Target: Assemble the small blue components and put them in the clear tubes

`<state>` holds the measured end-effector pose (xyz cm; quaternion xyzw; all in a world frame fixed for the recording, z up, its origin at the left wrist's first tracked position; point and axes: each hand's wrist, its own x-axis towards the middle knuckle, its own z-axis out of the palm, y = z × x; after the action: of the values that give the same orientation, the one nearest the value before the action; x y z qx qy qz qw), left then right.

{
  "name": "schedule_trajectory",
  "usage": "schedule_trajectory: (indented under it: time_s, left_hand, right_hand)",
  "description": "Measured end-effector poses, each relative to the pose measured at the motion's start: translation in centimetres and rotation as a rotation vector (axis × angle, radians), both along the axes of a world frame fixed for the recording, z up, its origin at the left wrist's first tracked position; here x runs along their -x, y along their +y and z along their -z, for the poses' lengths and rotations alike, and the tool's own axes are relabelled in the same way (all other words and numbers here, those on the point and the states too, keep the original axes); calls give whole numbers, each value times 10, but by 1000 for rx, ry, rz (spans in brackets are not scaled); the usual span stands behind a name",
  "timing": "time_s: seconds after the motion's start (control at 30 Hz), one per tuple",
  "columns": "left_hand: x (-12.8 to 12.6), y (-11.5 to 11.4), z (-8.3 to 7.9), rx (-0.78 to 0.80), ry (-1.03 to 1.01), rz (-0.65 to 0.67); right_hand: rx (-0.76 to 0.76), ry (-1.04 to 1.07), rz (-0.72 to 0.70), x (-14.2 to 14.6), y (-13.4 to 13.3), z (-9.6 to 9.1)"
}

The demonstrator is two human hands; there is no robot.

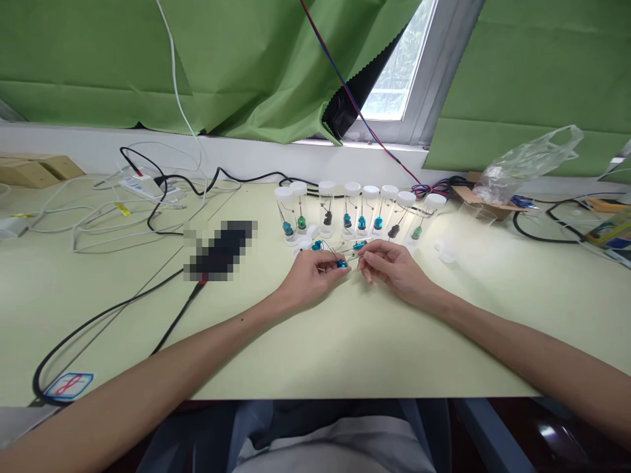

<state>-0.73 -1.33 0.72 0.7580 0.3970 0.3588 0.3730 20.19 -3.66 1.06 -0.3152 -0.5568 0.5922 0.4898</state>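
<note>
A row of eight clear tubes (pixel 327 190) with white caps stands on the pale table (pixel 394 355), each tube holding a small blue, green or dark piece with thin wires. Just in front of the row's middle, the left hand (pixel 315 279) has its thumb and fingers closed on a small blue piece (pixel 342 263), from which thin wires seem to stick out. The right hand (pixel 394 269), in front of the row's right half, has its thumb and forefinger nearly together beside that piece, the other fingers loosely curled; whether it grips a wire I cannot tell. Two more blue pieces lie between the row and the hands, one towards the left (pixel 317 245) and one by the right fingertips (pixel 360 245). To the right of the row is a white round lid (pixel 447 251); farther right and behind sits a clear plastic bag (pixel 532 161). Well left of the row lies a blurred dark object (pixel 221 253), with a power strip (pixel 148 190) beyond it.
</note>
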Motion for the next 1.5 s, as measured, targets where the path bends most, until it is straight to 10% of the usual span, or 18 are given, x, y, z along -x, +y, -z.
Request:
schedule_trajectory:
  time_s: [0.57,1.5]
  left_hand:
    - [0,-3,0,-151,88,30]
    - [-1,0,1,28,-14,49]
  right_hand:
    - [-108,-201,113,3,-4,-5]
    - [355,226,-180,-2,2,0]
